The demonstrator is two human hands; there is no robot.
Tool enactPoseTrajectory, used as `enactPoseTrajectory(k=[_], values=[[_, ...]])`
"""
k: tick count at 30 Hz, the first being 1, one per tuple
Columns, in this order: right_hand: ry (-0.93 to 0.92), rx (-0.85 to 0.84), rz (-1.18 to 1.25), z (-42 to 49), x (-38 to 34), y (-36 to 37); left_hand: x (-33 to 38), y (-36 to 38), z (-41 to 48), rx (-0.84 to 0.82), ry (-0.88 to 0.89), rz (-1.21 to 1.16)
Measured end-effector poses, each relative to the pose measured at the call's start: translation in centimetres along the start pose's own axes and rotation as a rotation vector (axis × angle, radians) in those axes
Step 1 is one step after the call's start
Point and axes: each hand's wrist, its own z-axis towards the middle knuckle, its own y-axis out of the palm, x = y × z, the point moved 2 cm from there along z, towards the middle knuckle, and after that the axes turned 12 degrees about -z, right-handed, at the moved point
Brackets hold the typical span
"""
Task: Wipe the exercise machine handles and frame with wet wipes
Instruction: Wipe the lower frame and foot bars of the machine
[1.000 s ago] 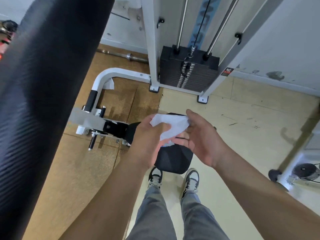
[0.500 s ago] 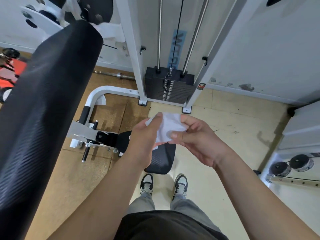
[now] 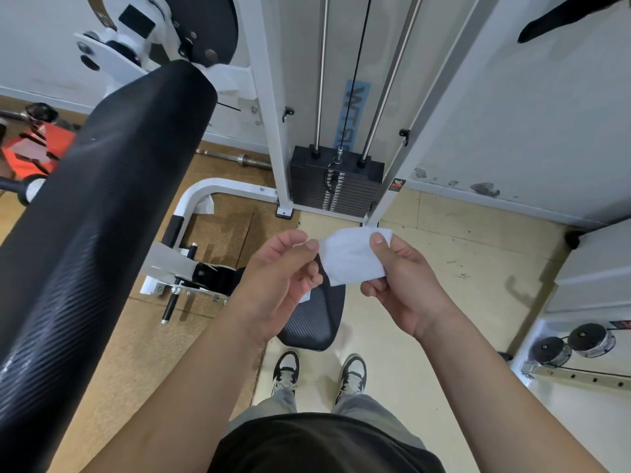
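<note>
Left hand: the left hand (image 3: 273,281) pinches the left edge of the wet wipe (image 3: 351,259) between thumb and forefinger; the other fingers are curled under.
Right hand: the right hand (image 3: 406,288) holds the wipe's right edge, thumb on its top corner and fingers curled beneath.
Wet wipe: white, partly unfolded, stretched between the two hands in mid-air; it touches no part of the machine.
Seat pad: the black seat pad (image 3: 312,322) lies below both hands, partly hidden by the left one.
Roller pad: a large black ribbed roller pad (image 3: 102,216) runs diagonally, well off to the left of the left hand and nearer the camera.
Frame: a white frame upright (image 3: 266,97) rises beyond the left hand; the curved white base tube (image 3: 205,189) lies beyond and to its left.
Weight stack: the black weight stack (image 3: 338,189) stands straight beyond the wipe, with guide rods (image 3: 321,70) and a cable (image 3: 358,63) above it.
Other wipe: a second white wipe (image 3: 207,204) hangs at the base tube's bend.
Feet: two sneakers (image 3: 286,370) stand on the floor below the hands, beside the seat pad.
</note>
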Motion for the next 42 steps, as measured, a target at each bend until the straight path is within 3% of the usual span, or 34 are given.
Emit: enactPoseTrajectory(k=[2,5,7,13,17,22,27,31,34,42], values=[[-0.020,-0.013,-0.041,-0.4,-0.6,0.1,0.1,-0.2,-0.2,0.080,0.052,0.093],[-0.070,-0.018,-0.148,-1.4,-1.5,0.8,-0.2,-0.3,-0.8,0.200,0.335,0.543],[-0.111,0.003,-0.227,-1.8,-1.6,1.4,-0.4,0.4,-1.6,0.217,0.467,0.671],[-0.200,-0.032,-0.282,-4.6,-0.5,3.6,-1.2,1.4,-3.3,0.075,0.303,0.742],[-0.170,-0.082,-0.232,-7.6,1.0,4.0,-2.0,0.5,-4.7,0.075,0.317,0.862],[-0.139,-0.119,-0.333,-11.0,3.6,3.3,-3.6,-0.2,-8.4,0.022,0.285,0.867],[-0.186,-0.227,-0.490,-15.0,7.4,3.0,-7.0,-2.5,-13.6,0.124,0.294,0.848],[-0.239,-0.140,-0.388,-18.7,12.1,1.2,-11.2,-4.7,-19.1,0.134,0.300,0.844],[-0.173,-0.072,-0.358,-21.6,15.6,-0.2,-14.8,-6.6,-23.0,0.129,0.293,0.795],[-0.046,-0.309,-0.313,-27.4,20.4,2.8,-18.0,-11.1,-30.9,0.263,0.358,0.753]])
